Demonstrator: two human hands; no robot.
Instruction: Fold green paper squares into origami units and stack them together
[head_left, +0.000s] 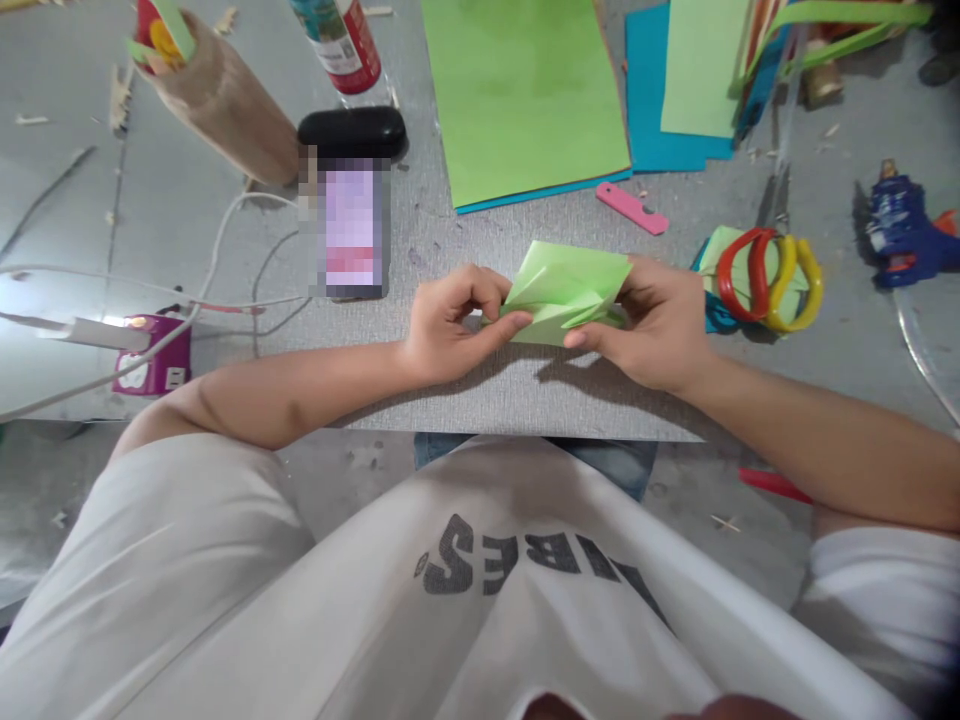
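Observation:
A light green piece of folded paper is held up over the table's front part, between my two hands. Its left edge is pinched by my left hand, thumb in front and fingers curled behind. My right hand grips the right side, the thumb pressed on the lower fold. Creases and a raised flap show in the middle of the paper. The fingers behind it are partly hidden. Just right of my right hand lie scissors with red and yellow handles, on small green and blue paper pieces.
Green sheets lie behind my hands, a pink folding cutter near them. A phone, a black case, cables and a purple power adapter are on the left. At far right lies a blue glue gun.

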